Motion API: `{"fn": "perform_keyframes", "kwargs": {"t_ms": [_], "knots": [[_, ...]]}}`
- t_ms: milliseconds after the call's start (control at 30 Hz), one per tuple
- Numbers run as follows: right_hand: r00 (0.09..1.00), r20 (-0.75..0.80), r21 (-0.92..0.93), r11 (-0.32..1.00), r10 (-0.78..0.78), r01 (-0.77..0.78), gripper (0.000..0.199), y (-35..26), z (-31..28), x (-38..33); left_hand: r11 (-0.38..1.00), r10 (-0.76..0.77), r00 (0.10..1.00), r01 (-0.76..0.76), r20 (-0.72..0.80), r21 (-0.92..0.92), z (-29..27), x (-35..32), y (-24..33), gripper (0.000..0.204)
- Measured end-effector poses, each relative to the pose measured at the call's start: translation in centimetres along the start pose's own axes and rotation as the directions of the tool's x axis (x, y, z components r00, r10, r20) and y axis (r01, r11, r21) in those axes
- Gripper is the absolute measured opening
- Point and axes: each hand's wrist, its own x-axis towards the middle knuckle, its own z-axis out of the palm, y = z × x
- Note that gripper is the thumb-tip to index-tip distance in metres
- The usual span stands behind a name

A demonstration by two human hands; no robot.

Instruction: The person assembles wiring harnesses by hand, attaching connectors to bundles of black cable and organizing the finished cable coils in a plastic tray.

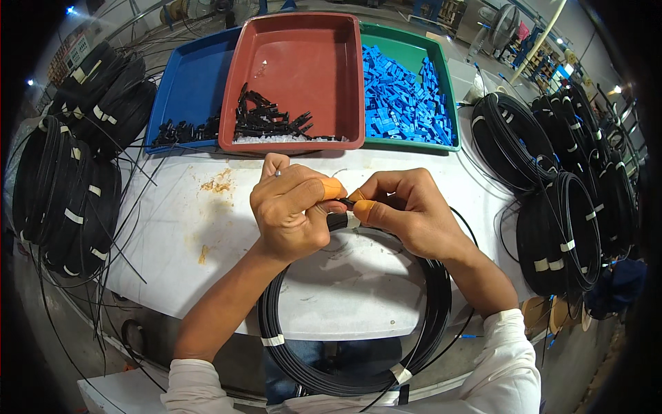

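My left hand [293, 207] and my right hand [412, 214] meet above the middle of the table. Between their fingertips they pinch a slim black piece [348, 201]; whether it is a cable end or a small connector part is hard to tell. Orange coverings wrap fingertips on both hands. Right below hangs a large coil of black cable [440, 300], bound with white tape [272, 341]. Its top lies on the white table [345, 297] under my hands, and its lower part reaches over the near edge toward my lap.
At the back, a red tray [300, 69] holding black clips and small clear pieces overlaps a blue tray [200, 76] with black parts and a green tray [445, 90] of blue connectors. Cable coils are stacked left [65, 200] and right [558, 234]. Loose cables trail at left.
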Motion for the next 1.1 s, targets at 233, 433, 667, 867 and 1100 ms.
{"fn": "perform_keyframes", "kwargs": {"t_ms": [233,433,667,867,1100], "knots": [[0.998,0.041,0.11,0.992,0.054,-0.059,0.015,-0.6,-0.2,-0.1,0.998,0.058,0.998,-0.058,0.005,0.031,0.1,0.0,-0.1,0.017],[0.989,0.087,0.105,0.987,0.115,-0.124,0.014,-1.6,-1.3,-0.4,0.989,0.106,0.994,-0.107,-0.012,-0.1,0.5,0.3,-0.7,0.021],[0.987,0.122,0.199,0.972,0.105,-0.128,0.013,-1.5,-1.4,-0.3,0.98,0.093,0.995,-0.1,-0.047,-0.17,0.6,0.3,-0.3,0.022],[0.989,0.105,0.142,0.982,0.107,-0.122,0.013,-1.2,-0.8,-0.3,0.986,0.108,0.994,-0.11,-0.027,-0.125,0.3,0.2,-0.2,0.025],[0.975,0.14,0.081,0.979,0.175,-0.187,0.014,-1.1,-1.1,-0.2,0.997,0.079,0.996,-0.078,0.038,-0.014,-0.2,0.3,0.3,0.023]]}}
